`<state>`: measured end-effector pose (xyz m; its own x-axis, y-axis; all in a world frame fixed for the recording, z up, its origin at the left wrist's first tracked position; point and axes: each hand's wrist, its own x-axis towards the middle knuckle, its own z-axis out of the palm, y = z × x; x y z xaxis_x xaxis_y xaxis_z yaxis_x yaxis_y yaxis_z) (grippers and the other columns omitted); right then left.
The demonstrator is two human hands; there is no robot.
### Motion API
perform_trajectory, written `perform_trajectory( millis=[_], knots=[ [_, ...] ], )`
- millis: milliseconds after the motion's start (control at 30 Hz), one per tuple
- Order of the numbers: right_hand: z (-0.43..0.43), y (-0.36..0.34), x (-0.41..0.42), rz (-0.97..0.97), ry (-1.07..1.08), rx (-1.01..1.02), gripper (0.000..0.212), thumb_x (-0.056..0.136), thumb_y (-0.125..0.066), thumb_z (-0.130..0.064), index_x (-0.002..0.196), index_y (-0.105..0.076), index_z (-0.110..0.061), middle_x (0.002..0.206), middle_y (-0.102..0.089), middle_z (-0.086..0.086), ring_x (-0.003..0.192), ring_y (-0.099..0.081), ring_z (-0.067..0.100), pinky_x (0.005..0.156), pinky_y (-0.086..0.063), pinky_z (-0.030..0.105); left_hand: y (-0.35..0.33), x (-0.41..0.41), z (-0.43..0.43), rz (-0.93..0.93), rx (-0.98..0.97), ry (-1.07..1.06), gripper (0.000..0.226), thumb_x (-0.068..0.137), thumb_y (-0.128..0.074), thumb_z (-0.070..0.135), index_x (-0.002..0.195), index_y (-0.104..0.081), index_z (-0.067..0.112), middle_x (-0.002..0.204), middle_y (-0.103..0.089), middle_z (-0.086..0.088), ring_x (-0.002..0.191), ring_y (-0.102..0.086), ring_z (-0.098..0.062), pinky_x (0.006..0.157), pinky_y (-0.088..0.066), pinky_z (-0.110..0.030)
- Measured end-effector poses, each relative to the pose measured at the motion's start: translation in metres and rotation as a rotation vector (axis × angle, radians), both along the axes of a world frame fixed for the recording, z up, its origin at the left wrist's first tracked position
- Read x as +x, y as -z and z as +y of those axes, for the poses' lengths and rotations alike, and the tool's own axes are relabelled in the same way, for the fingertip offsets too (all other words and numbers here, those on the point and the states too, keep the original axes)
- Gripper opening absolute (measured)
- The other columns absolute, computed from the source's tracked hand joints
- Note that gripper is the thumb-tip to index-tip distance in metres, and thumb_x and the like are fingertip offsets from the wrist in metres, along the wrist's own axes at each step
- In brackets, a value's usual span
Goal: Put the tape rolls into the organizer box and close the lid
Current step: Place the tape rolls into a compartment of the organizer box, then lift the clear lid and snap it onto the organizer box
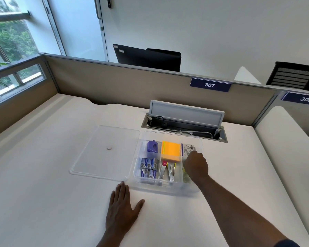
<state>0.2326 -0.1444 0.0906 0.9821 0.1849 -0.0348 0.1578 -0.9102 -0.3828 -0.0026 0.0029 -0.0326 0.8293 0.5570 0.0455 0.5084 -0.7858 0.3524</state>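
Inside organizer box (168,138), right hand (196,165), perhaps curled.

One clear organizer box (168,188) is sitting open under the right hand (196,166), and one clear lid (103,152) is lying flat beside it, ahead of the left hand (122,209) — two hands showing in all. Left of the right hand's grip, two staplers (168,172) are lying side by side; past them about five small blue staple boxes (149,167) are clustering, though the exact count is hard to tell. One orange sticky-note pad (170,151) and one purple hole punch (152,146) are sitting further off, and one printed packet (188,148) is lying just beyond the fingertips. Below the grip, pale yellowish tape rolls (185,176) are showing — too blurred to count.
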Motion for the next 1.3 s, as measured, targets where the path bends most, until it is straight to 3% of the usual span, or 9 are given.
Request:
perform_trajectory(
  millis=[67,167,267,400,533,767,867,933,1300],
  knots=[
    [0.015,-0.009,0.0,-0.037,-0.007,0.047,0.021,0.086,-0.049,-0.008,0.101,-0.061,0.0,0.102,-0.068,0.019,0.093,-0.066,0.037,0.073,-0.054,0.035,-0.005,0.001,0.002,-0.062,-0.11,-0.058,0.094,0.082,-0.017,0.074,0.142,-0.034,0.005,0.153,-0.03,-0.011,0.143,-0.023,-0.022,0.117,-0.012,-0.033],
    [0.044,-0.021,-0.001,-0.098,-0.064,0.084,0.021,0.088,-0.048,-0.011,0.101,-0.058,0.003,0.101,-0.065,0.022,0.093,-0.063,0.038,0.073,-0.051,0.036,-0.019,0.006,0.016,-0.213,-0.236,-0.229,0.058,0.091,-0.052,0.042,0.136,-0.045,0.007,0.144,-0.046,-0.012,0.135,-0.037,-0.024,0.112,-0.027,-0.035],
    [0.082,-0.03,-0.008,-0.133,-0.19,0.131,0.023,0.09,-0.048,-0.013,0.103,-0.059,0.003,0.104,-0.064,0.022,0.1,-0.059,0.038,0.078,-0.049,0.038,-0.033,0.016,0.043,-0.304,-0.246,-0.344,0.048,0.09,-0.058,0.027,0.131,-0.05,0.004,0.14,-0.049,-0.015,0.131,-0.041,-0.028,0.108,-0.035,-0.042],
    [0.135,-0.037,-0.026,-0.073,-0.301,0.268,0.023,0.088,-0.044,-0.007,0.085,-0.064,0.004,0.09,-0.069,0.024,0.088,-0.064,0.037,0.065,-0.044,0.035,-0.052,0.03,0.086,-0.284,-0.298,-0.409,0.051,0.09,-0.056,0.03,0.134,-0.046,0.006,0.142,-0.045,-0.015,0.132,-0.039,-0.03,0.107,-0.036,-0.044],
    [0.185,-0.032,-0.056,0.044,-0.33,0.289,0.026,0.089,-0.046,-0.011,0.088,-0.066,0.006,0.097,-0.07,0.026,0.095,-0.064,0.039,0.079,-0.047,0.037,-0.061,0.041,0.132,-0.251,-0.294,-0.433,0.053,0.089,-0.055,0.03,0.135,-0.044,0.006,0.144,-0.043,-0.015,0.132,-0.038,-0.031,0.106,-0.037,-0.045],
    [0.24,-0.004,-0.084,0.542,-0.017,0.296,0.021,0.085,-0.048,-0.012,0.102,-0.052,0.001,0.123,-0.058,0.022,0.115,-0.057,0.035,0.091,-0.048,0.032,-0.059,0.054,0.2,-0.088,-0.249,-0.498,0.068,0.085,-0.059,0.034,0.138,-0.035,-0.002,0.148,-0.03,-0.028,0.138,-0.026,-0.037,0.113,-0.026,-0.045],
    [0.252,0.007,-0.084,0.542,0.08,0.147,0.052,0.091,-0.047,-0.019,0.135,-0.035,0.006,0.139,-0.042,0.022,0.129,-0.043,0.034,0.105,-0.04,0.035,-0.054,0.055,0.215,-0.015,-0.27,-0.496,0.067,0.084,-0.06,0.036,0.132,-0.037,-0.005,0.142,-0.035,-0.03,0.134,-0.029,-0.04,0.112,-0.026,-0.045],
    [0.257,0.012,-0.085,0.608,0.147,0.121,0.06,0.092,-0.047,-0.02,0.141,-0.024,0.007,0.144,-0.035,0.023,0.133,-0.038,0.036,0.109,-0.037,0.038,-0.05,0.055,0.218,0.011,-0.299,-0.499,0.066,0.084,-0.059,0.037,0.13,-0.038,-0.005,0.141,-0.035,-0.03,0.133,-0.028,-0.039,0.112,-0.026,-0.046],
    [0.257,0.023,-0.089,0.595,0.21,0.237,0.045,0.087,-0.049,-0.017,0.128,-0.045,0.001,0.13,-0.055,0.016,0.121,-0.054,0.034,0.101,-0.048,0.037,-0.053,0.052,0.227,0.192,-0.179,-0.607,0.077,0.08,-0.054,0.053,0.133,-0.035,0.0,0.132,-0.046,-0.023,0.121,-0.04,-0.039,0.099,-0.036,-0.047]
  ],
)
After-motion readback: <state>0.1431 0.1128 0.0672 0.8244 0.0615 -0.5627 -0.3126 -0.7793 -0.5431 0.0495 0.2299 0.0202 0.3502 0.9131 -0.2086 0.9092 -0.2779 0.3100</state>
